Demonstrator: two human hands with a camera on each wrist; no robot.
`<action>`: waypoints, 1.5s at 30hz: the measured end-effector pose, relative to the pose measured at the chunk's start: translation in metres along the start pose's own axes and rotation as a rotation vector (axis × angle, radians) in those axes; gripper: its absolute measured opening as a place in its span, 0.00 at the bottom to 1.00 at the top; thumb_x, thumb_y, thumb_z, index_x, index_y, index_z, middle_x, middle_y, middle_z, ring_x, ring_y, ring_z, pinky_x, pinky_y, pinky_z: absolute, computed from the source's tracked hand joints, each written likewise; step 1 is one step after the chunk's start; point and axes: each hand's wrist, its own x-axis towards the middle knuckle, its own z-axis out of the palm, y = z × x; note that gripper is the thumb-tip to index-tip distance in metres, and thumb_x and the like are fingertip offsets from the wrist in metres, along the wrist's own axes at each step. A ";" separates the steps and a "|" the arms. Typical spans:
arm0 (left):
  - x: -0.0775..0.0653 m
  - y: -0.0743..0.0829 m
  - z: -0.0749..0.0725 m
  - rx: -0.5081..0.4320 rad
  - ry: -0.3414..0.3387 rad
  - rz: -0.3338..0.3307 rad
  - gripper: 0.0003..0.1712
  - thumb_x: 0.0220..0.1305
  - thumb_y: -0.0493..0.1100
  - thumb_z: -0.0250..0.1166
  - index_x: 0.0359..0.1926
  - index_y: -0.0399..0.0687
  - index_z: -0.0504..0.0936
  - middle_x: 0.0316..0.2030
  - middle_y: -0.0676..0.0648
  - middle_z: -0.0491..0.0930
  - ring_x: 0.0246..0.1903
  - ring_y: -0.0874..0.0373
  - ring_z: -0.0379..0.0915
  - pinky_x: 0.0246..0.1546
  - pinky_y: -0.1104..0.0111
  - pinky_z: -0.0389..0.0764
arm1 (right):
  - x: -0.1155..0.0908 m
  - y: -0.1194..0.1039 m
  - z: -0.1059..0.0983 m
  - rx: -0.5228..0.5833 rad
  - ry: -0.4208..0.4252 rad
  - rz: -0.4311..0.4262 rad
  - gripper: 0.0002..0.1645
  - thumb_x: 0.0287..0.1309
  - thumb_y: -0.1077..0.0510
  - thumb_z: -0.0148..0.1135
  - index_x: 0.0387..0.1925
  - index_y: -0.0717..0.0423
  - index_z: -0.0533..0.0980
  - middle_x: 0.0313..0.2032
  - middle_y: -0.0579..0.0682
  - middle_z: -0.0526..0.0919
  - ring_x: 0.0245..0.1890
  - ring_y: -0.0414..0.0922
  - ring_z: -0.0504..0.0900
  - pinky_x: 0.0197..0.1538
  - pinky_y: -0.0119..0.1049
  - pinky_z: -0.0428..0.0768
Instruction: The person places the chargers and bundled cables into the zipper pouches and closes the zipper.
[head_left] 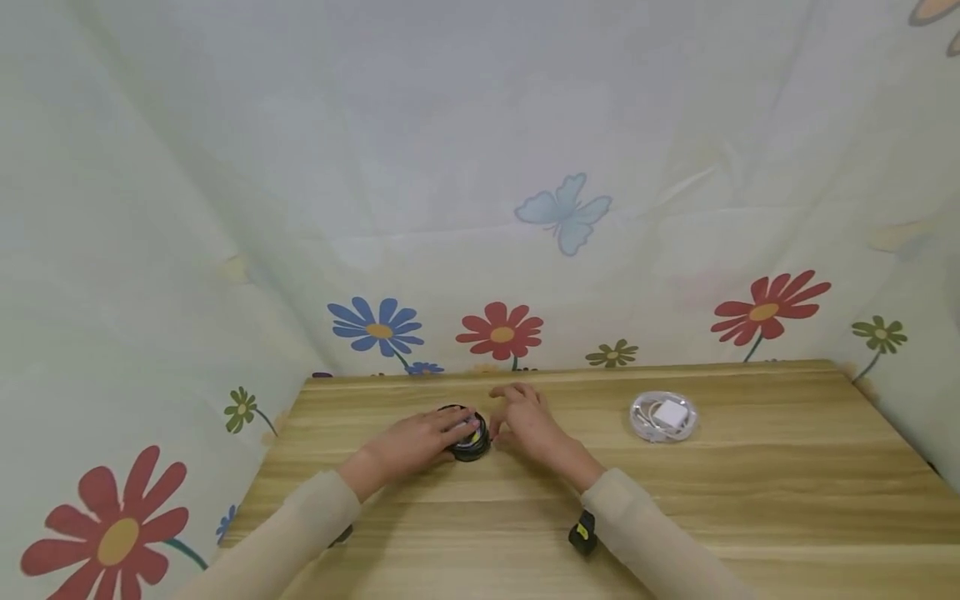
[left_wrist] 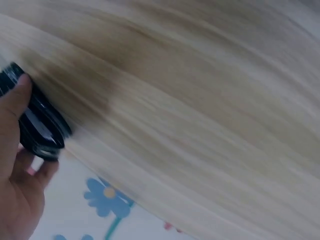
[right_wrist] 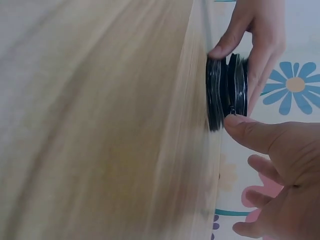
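A small round black zippered case (head_left: 472, 452) lies on the wooden table, left of its middle. My left hand (head_left: 420, 443) grips it, with the fingers over its top and the thumb at the near side. In the left wrist view the thumb and fingers stand on opposite sides of the case (left_wrist: 44, 127). At the case's right side is my right hand (head_left: 528, 427). The right wrist view shows its thumb tip at a small zipper pull (right_wrist: 232, 111) on the case's edge, pinching it; the index finger is mostly hidden behind the thumb. The other fingers are spread loosely.
A clear round container (head_left: 643, 427) holding a white charger (head_left: 671, 414) and a coiled white cable stands on the right of the wooden table (head_left: 750, 492). A flower-printed cloth (head_left: 420, 250) hangs behind the table's far edge and along its sides.
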 end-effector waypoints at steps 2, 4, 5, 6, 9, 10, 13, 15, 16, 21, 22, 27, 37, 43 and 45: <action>0.003 0.004 0.001 0.005 0.013 -0.056 0.36 0.71 0.54 0.64 0.76 0.55 0.66 0.73 0.44 0.66 0.69 0.47 0.67 0.60 0.51 0.79 | -0.002 -0.001 -0.001 0.018 0.001 -0.003 0.06 0.56 0.58 0.76 0.25 0.47 0.85 0.67 0.57 0.73 0.69 0.66 0.61 0.63 0.75 0.62; 0.007 0.010 0.000 0.013 0.035 -0.099 0.36 0.70 0.55 0.65 0.75 0.53 0.68 0.71 0.43 0.68 0.67 0.46 0.69 0.56 0.51 0.81 | -0.002 -0.001 -0.002 0.031 0.010 -0.010 0.06 0.55 0.59 0.76 0.25 0.48 0.85 0.66 0.59 0.73 0.68 0.68 0.62 0.63 0.75 0.63; 0.009 0.014 -0.001 0.017 0.045 -0.119 0.36 0.69 0.55 0.66 0.74 0.52 0.70 0.71 0.42 0.70 0.66 0.45 0.70 0.54 0.51 0.83 | -0.003 -0.001 -0.002 0.036 0.013 -0.012 0.06 0.55 0.59 0.76 0.25 0.48 0.85 0.66 0.60 0.73 0.68 0.68 0.62 0.62 0.75 0.63; 0.011 0.017 -0.002 0.023 0.052 -0.138 0.36 0.68 0.55 0.67 0.73 0.51 0.70 0.70 0.42 0.70 0.65 0.45 0.71 0.52 0.51 0.83 | -0.003 -0.002 -0.002 0.036 0.015 -0.012 0.06 0.55 0.59 0.76 0.25 0.49 0.85 0.66 0.60 0.73 0.68 0.69 0.62 0.62 0.75 0.63; 0.014 0.026 -0.003 0.041 0.045 -0.202 0.36 0.68 0.55 0.67 0.73 0.50 0.71 0.70 0.42 0.70 0.65 0.44 0.71 0.50 0.51 0.84 | -0.003 -0.003 -0.002 0.027 0.028 -0.008 0.07 0.53 0.59 0.77 0.24 0.49 0.85 0.67 0.61 0.73 0.69 0.71 0.61 0.61 0.77 0.63; 0.015 0.029 -0.003 0.042 0.042 -0.223 0.35 0.69 0.54 0.67 0.72 0.50 0.71 0.71 0.42 0.69 0.65 0.44 0.71 0.51 0.50 0.84 | -0.003 -0.003 -0.002 0.019 0.030 -0.001 0.07 0.53 0.59 0.77 0.24 0.49 0.85 0.68 0.61 0.72 0.69 0.72 0.60 0.61 0.78 0.62; 0.016 0.034 -0.004 0.038 0.022 -0.269 0.35 0.70 0.54 0.65 0.74 0.52 0.70 0.72 0.43 0.67 0.67 0.45 0.69 0.54 0.48 0.82 | -0.004 -0.003 -0.002 -0.007 0.043 0.021 0.07 0.53 0.58 0.78 0.24 0.47 0.85 0.70 0.61 0.71 0.71 0.73 0.58 0.60 0.82 0.59; 0.015 0.034 -0.004 0.029 0.014 -0.269 0.35 0.71 0.54 0.65 0.74 0.51 0.69 0.73 0.42 0.66 0.67 0.45 0.68 0.55 0.47 0.81 | -0.004 -0.002 -0.001 -0.034 0.044 0.043 0.07 0.53 0.56 0.78 0.24 0.45 0.86 0.71 0.59 0.69 0.73 0.73 0.56 0.59 0.84 0.56; 0.014 0.034 -0.005 0.025 0.009 -0.262 0.35 0.71 0.54 0.65 0.74 0.51 0.68 0.73 0.42 0.66 0.68 0.44 0.68 0.56 0.47 0.80 | -0.004 -0.002 -0.001 -0.056 0.048 0.051 0.06 0.53 0.55 0.78 0.25 0.43 0.86 0.72 0.58 0.69 0.73 0.73 0.55 0.59 0.85 0.56; 0.004 0.027 -0.010 -0.003 -0.031 -0.181 0.37 0.70 0.55 0.66 0.76 0.54 0.65 0.73 0.41 0.66 0.66 0.44 0.69 0.60 0.49 0.78 | -0.004 0.003 0.001 -0.133 0.072 0.119 0.06 0.53 0.53 0.78 0.25 0.37 0.86 0.74 0.55 0.66 0.74 0.72 0.53 0.58 0.86 0.55; 0.002 0.025 -0.010 -0.004 -0.038 -0.153 0.38 0.70 0.55 0.66 0.76 0.55 0.64 0.72 0.42 0.66 0.66 0.45 0.69 0.61 0.50 0.77 | -0.004 0.004 0.001 -0.136 0.081 0.131 0.07 0.53 0.54 0.78 0.25 0.37 0.86 0.74 0.55 0.66 0.74 0.72 0.53 0.58 0.86 0.55; -0.003 0.012 -0.015 0.047 -0.069 0.016 0.38 0.70 0.49 0.67 0.76 0.53 0.64 0.73 0.46 0.65 0.69 0.48 0.64 0.67 0.56 0.72 | -0.003 0.009 -0.001 -0.137 0.107 0.178 0.08 0.53 0.55 0.77 0.25 0.37 0.86 0.73 0.54 0.67 0.73 0.75 0.54 0.56 0.87 0.53; -0.002 0.004 -0.018 0.000 -0.133 0.125 0.39 0.73 0.35 0.61 0.80 0.57 0.58 0.75 0.48 0.63 0.70 0.51 0.67 0.62 0.60 0.77 | -0.004 0.010 0.000 -0.099 0.081 0.217 0.09 0.52 0.55 0.78 0.23 0.36 0.85 0.73 0.51 0.68 0.71 0.76 0.56 0.57 0.88 0.52; 0.002 0.013 -0.023 0.062 -0.107 0.095 0.41 0.69 0.34 0.66 0.78 0.56 0.62 0.73 0.48 0.67 0.65 0.51 0.73 0.55 0.61 0.83 | -0.004 0.010 -0.008 -0.109 0.057 0.212 0.09 0.51 0.53 0.78 0.22 0.36 0.85 0.71 0.49 0.71 0.67 0.75 0.64 0.56 0.82 0.64; 0.003 0.016 -0.023 0.071 -0.107 0.081 0.42 0.67 0.36 0.68 0.78 0.55 0.62 0.73 0.47 0.67 0.64 0.51 0.74 0.53 0.61 0.84 | -0.005 0.011 -0.009 -0.099 0.049 0.186 0.08 0.52 0.53 0.78 0.23 0.37 0.85 0.70 0.50 0.72 0.66 0.74 0.65 0.54 0.81 0.66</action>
